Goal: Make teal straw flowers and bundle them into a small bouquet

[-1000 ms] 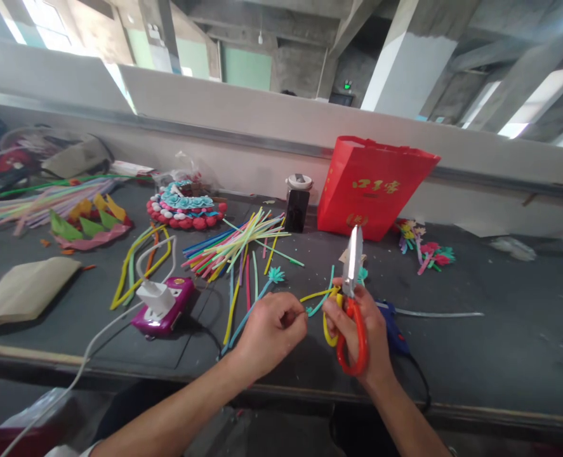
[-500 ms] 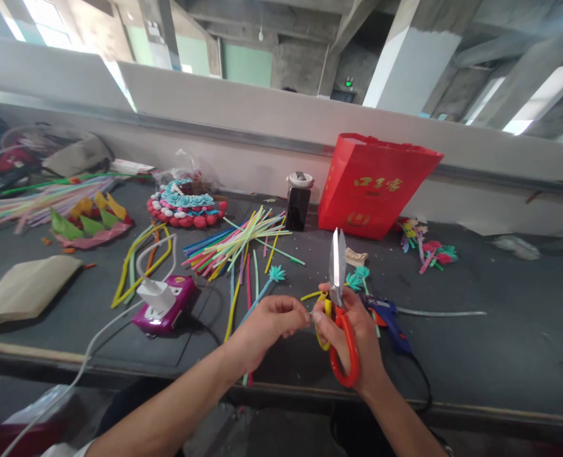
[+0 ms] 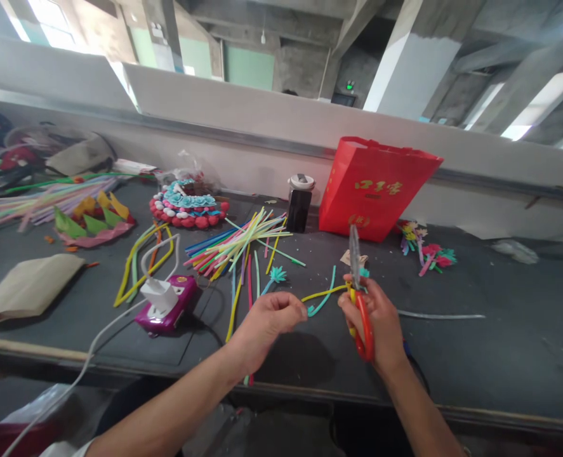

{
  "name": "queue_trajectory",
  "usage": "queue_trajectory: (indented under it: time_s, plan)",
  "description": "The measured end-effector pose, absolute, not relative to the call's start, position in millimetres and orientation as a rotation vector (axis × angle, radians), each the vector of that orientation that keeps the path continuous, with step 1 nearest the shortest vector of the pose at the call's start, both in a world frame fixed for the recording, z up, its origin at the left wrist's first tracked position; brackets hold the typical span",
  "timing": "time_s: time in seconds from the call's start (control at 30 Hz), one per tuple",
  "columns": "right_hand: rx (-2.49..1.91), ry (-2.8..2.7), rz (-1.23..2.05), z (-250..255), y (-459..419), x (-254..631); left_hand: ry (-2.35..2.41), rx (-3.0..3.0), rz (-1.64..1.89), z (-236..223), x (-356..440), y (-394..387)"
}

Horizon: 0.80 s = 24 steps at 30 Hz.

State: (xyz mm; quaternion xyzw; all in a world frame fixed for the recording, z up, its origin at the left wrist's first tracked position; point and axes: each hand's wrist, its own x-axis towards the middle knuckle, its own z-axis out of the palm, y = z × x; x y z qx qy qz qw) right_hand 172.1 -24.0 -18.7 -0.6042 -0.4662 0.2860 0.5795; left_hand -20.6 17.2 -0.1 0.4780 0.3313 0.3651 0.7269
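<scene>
My left hand (image 3: 278,320) is closed in a pinch at the lower end of a short teal pipe cleaner (image 3: 329,289), which curves up and away from the fingertips. My right hand (image 3: 376,317) grips scissors (image 3: 364,324) with red handles, blades pointing up and away from me. A yellow part shows inside the grip. A yellow pipe cleaner (image 3: 324,294) runs from the right fingers toward the left hand. Behind the right hand, part of a teal piece (image 3: 364,273) shows. A teal spiky flower (image 3: 277,275) on a blue stem lies beyond my left hand.
A pile of coloured pipe cleaners (image 3: 243,244) lies mid-table. Left are a purple power strip (image 3: 179,301) with a white plug, a brown packet (image 3: 28,285) and a bead-like decoration (image 3: 186,203). Farther back stand a cup (image 3: 301,181), a phone (image 3: 299,209) and a red bag (image 3: 376,187).
My right hand and the scissors have moved right, away from my left hand. The teal pipe cleaner now shows between them. The blue glue gun is now mostly hidden behind my right hand.
</scene>
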Motion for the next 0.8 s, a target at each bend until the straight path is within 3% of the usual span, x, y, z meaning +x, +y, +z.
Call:
queue_trajectory:
  time_s: [0.13, 0.33, 0.8]
  plan:
    - [-1.698, -1.483, 0.506, -31, -29, 185, 0.766, 1.100, 0.926, 0, -27, 20]
    - [-2.080, -1.787, 0.592, -42, -45, 185, 0.806, 1.155, 1.024, 1, -32, 24]
    - [-2.277, -2.070, 0.122, -22, -68, 172, 0.921, 1.220, 1.044, 1, -29, 28]
